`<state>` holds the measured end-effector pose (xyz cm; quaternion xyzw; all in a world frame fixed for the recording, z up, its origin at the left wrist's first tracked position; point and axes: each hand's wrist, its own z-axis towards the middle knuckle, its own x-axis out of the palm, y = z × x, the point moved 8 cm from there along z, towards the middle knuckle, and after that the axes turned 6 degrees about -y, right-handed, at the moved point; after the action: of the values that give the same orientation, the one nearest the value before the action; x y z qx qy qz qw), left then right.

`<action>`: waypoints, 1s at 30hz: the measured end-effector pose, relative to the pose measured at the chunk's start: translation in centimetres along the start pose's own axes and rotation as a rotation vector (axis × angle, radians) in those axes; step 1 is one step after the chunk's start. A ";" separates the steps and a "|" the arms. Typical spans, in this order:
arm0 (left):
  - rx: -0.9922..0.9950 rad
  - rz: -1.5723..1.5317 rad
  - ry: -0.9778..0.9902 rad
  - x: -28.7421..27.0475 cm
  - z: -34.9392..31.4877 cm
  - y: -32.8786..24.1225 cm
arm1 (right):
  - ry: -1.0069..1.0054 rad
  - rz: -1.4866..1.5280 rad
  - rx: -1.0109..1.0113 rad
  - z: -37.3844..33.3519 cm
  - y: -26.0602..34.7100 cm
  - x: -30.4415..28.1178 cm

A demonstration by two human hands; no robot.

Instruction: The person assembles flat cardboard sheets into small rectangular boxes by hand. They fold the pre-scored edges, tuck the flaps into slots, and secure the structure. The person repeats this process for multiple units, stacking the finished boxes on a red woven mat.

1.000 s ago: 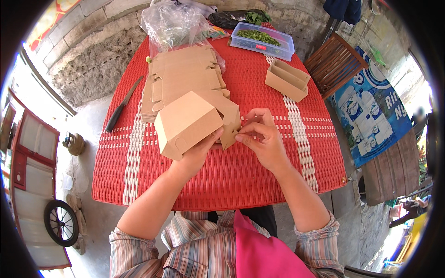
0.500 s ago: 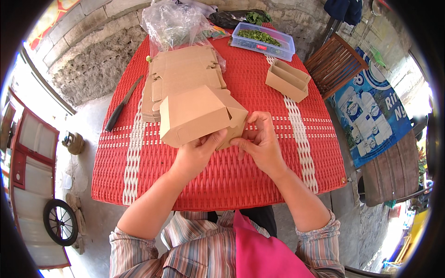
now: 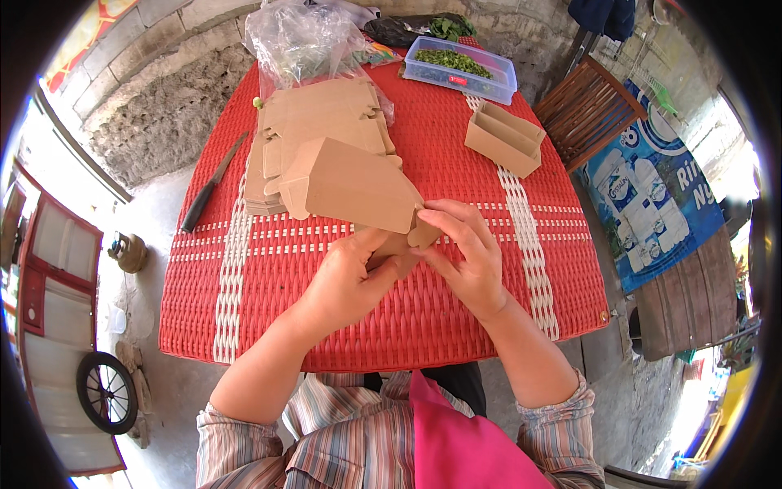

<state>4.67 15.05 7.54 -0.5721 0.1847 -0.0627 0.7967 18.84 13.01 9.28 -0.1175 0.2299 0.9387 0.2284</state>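
1. Held tilted above the red woven table with white bands (image 3: 407,318): a partly folded brown cardboard box (image 3: 354,187), overlapping in view the stack of flat brown cardboard blanks (image 3: 326,114); contact unclear.
2. Gripped low on the near side by the left hand (image 3: 346,273); pinched at the small brown cardboard end flap (image 3: 423,236) by the right hand (image 3: 468,261); fingertips partly hidden.
3. Possible flap creasing, from pinching too hard.
4. Possible skewed walls, from uneven pressure.
5. Possible snagging on the blanks, from dipping leftward.
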 end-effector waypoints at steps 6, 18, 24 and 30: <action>0.000 -0.056 0.054 -0.5 0.1 1.9 | -0.061 -0.115 -0.203 0.1 2.0 -0.9; -0.081 -0.460 0.006 -0.4 0.2 0.9 | -0.123 -0.220 -0.248 -0.2 2.7 -1.6; -0.085 -0.466 0.000 -0.3 0.2 0.6 | -0.134 -0.252 -0.259 -0.4 2.6 -1.5; -0.078 -0.407 0.001 -0.4 0.1 1.2 | -0.079 -0.250 -0.222 -0.2 2.6 -1.2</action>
<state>4.23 15.69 6.55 -0.6278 0.0678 -0.2156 0.7448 18.65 10.44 10.45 -0.1326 0.0994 0.9264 0.3381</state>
